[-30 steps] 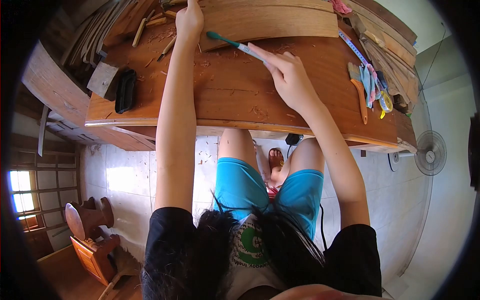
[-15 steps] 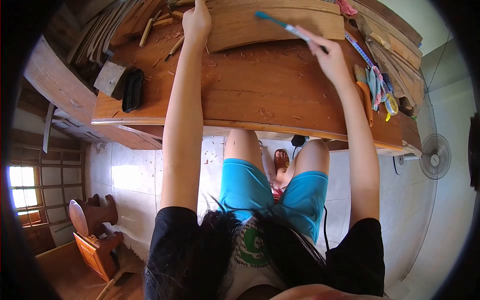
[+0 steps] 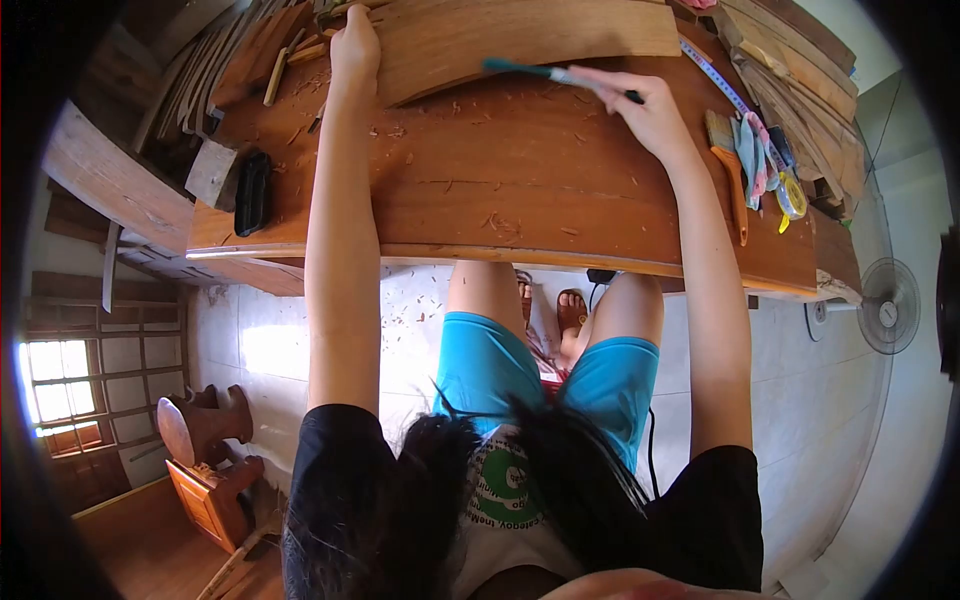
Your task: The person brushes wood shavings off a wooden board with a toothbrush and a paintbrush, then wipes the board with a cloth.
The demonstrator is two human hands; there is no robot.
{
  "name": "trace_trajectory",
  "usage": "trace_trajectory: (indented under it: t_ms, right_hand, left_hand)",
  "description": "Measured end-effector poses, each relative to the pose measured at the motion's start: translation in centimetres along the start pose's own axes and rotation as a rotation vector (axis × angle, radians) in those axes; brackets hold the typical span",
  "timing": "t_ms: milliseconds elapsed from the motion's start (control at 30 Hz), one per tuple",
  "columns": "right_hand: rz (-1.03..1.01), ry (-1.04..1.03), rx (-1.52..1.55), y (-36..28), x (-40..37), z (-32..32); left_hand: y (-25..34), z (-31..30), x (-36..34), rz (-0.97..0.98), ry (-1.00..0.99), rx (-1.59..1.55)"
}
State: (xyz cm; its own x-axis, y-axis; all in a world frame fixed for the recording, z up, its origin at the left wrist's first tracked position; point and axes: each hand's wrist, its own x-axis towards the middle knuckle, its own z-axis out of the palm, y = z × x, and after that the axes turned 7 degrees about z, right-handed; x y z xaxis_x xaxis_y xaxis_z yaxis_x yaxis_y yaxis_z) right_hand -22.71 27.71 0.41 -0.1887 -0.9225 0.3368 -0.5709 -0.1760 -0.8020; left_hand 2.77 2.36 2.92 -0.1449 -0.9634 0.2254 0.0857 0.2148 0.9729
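Observation:
A long curved wooden board (image 3: 520, 38) lies along the far side of the brown table (image 3: 450, 210). My right hand (image 3: 640, 105) pinches a slim brush (image 3: 570, 76) with a teal end pointing left, close over the board's near edge. At the board's left end is my left hand (image 3: 355, 45), its fingers closed on something I cannot make out. A dark-tipped tool is partly hidden by my left forearm. Wood shavings (image 3: 500, 225) are scattered over the tabletop.
On the left are a wooden block (image 3: 212, 172), a black tray (image 3: 253, 193) and stacked curved strips. To the right lie an orange-handled brush (image 3: 735, 190), a tape measure (image 3: 790, 197), a cloth (image 3: 752, 150) and piled boards (image 3: 800, 95). A fan (image 3: 888, 305) stands beyond.
The brush in my right hand has moved left and slightly down and lies flatter. My left hand has shifted left. The whole view has shifted a little.

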Motion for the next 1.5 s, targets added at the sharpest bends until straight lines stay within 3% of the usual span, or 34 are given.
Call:
trace_trajectory:
  t_ms: [33,100,167,200,300,367,433,467,533,600,633,700,733,833,900,967,1033,1167,1300,1333,1433,1500]
  right_hand:
    - [0.042,-0.069,-0.031,-0.1,0.0,-0.1]
    - [0.013,0.023,-0.075,0.7,0.5,-0.7]
    - [-0.045,0.312,-0.023,0.8,0.8,-1.2]
    - [0.127,0.389,-0.137,0.5,0.4,-1.9]
    - [0.112,0.289,-0.028,0.5,-0.2,-1.4]
    - [0.163,0.022,-0.053,0.2,-0.2,-1.6]
    - [0.084,0.062,-0.138,1.0,0.4,-2.6]
    - [0.015,0.136,-0.055,1.9,0.8,-3.4]
    - [0.132,0.415,-0.147,2.2,0.8,-4.1]
    - [0.107,0.468,-0.153,2.2,0.1,-4.1]
    - [0.035,0.413,-0.068,2.0,0.2,-3.3]
    - [0.165,0.096,-0.032,1.1,-0.3,-2.8]
    - [0.174,0.082,-0.011,1.4,-0.2,-2.4]
    - [0.285,0.325,-0.196,2.9,0.0,-4.3]
    - [0.191,0.600,-0.232,4.2,-0.2,-4.6]
    - [0.342,0.317,-0.162,4.3,-0.8,-6.1]
    - [0.359,0.033,-0.164,3.2,-1.6,-6.5]
    - [0.202,0.471,-0.210,5.5,-1.0,-6.1]
    - [0.159,0.535,-0.168,5.8,-1.1,-6.3]
    - [0.266,0.515,-0.213,5.5,-1.1,-5.8]
    - [0.333,0.462,-0.271,4.7,-1.2,-6.2]
    - [0.400,0.579,-0.256,4.0,-1.6,-6.4]
  left_hand:
    - [0.1,0.0,0.0,0.004,0.011,0.062]
    - [0.3,0.0,-0.1,0.015,0.041,0.170]
    - [-0.1,-0.4,0.6,0.049,0.006,0.211]
    - [0.5,0.1,-0.3,0.012,0.010,0.147]
    - [1.7,0.4,-1.5,-0.063,0.010,0.076]
    - [1.9,0.6,-1.5,-0.048,0.008,0.068]
    - [1.5,0.4,-1.5,0.019,0.009,0.065]
    - [1.0,0.3,-0.8,0.009,0.039,0.090]
    - [1.1,0.3,-0.8,0.002,0.022,0.050]
    - [1.2,0.3,-0.9,-0.007,-0.011,0.014]
    - [1.3,0.3,-1.0,-0.011,-0.013,0.009]
    - [1.5,0.4,-1.1,-0.021,-0.019,-0.004]
    - [1.1,0.3,-0.8,-0.002,-0.016,0.000]
    - [0.8,0.3,-0.2,0.026,-0.021,0.021]
    - [1.2,0.2,-0.9,0.003,-0.037,0.046]
    - [1.6,0.4,-1.5,-0.017,-0.068,0.007]
    - [2.3,0.7,-1.9,-0.020,-0.076,-0.008]
    - [2.0,0.6,-1.8,0.002,-0.038,0.001]
    - [1.6,0.5,-1.5,-0.004,-0.024,-0.004]
    - [1.4,0.4,-1.2,-0.005,-0.020,0.011]
    - [1.0,0.1,-0.6,-0.008,-0.018,0.052]
    - [1.2,0.2,-0.8,-0.015,-0.028,0.068]
